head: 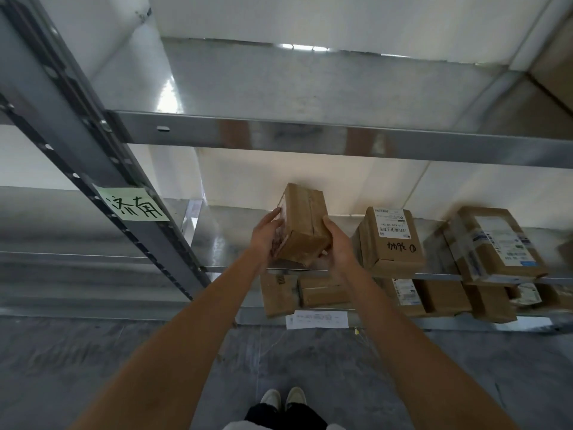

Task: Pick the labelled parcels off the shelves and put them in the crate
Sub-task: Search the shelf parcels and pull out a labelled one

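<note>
A pale green handwritten note (134,203) is stuck on the grey steel upright (93,144). Bare galvanised shelf (223,240) lies open beside it. The small brown cardboard parcel (302,223) is clasped between left hand (265,238) and right hand (339,248) above the shelf's front edge, its long axis tilted away. A labelled brown carton (392,240) stands just right.

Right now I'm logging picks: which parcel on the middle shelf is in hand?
The leftmost parcel, tilted, held between left hand and right hand. The two labelled parcels to its right sit untouched.

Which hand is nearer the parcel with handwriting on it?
Right. The right hand, gripping the held box, sits just left of the handwritten parcel; the left hand is beyond the box.
</note>
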